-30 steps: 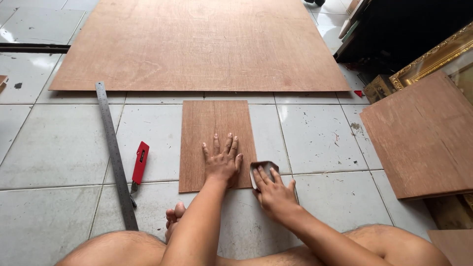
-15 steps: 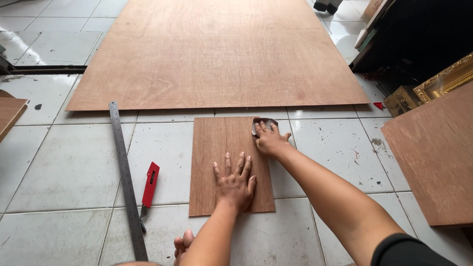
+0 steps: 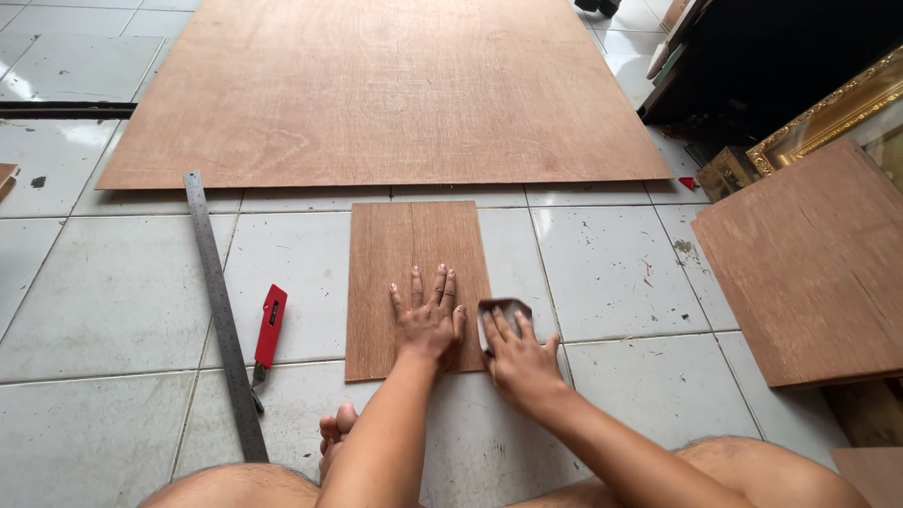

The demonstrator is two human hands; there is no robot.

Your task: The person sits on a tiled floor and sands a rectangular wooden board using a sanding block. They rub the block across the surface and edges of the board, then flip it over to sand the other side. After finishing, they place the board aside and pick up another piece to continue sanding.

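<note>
A small rectangular plywood panel lies flat on the white tiled floor in front of me. My left hand presses flat on its near right part, fingers spread. My right hand holds a folded piece of sandpaper against the panel's right edge, near the front corner. My legs and toes show at the bottom of the view.
A large plywood sheet covers the floor beyond the panel. A long steel ruler and a red utility knife lie to the left. Another plywood board sits at the right, with a gilt picture frame and dark furniture behind it.
My right hand slid the sandpaper from the panel's near right corner up to its far right corner and back toward me. My left hand stayed pressed on the panel.
</note>
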